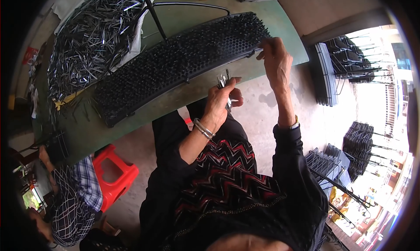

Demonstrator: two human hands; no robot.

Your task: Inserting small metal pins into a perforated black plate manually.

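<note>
A long, curved black panel (236,44) full of round holes lies across the table. Short dark strips (175,61) stand upright in most of its holes; bare holes show toward its right end. My left hand (218,103) is closed around a small bunch of shiny dark strips (223,81), in front of the panel's near edge. At the right end of the panel, my right hand (276,61) has its fingers bent together in a pinch. Whatever lies between those fingertips is hidden.
A pale sack (139,39) heaped with loose strips (96,45) lies at the far left of the green table (286,36). A black rod frame (192,5) rises behind the panel. A red stool (116,176) and a seated person (70,203) are left; stacked black racks (358,148) stand right.
</note>
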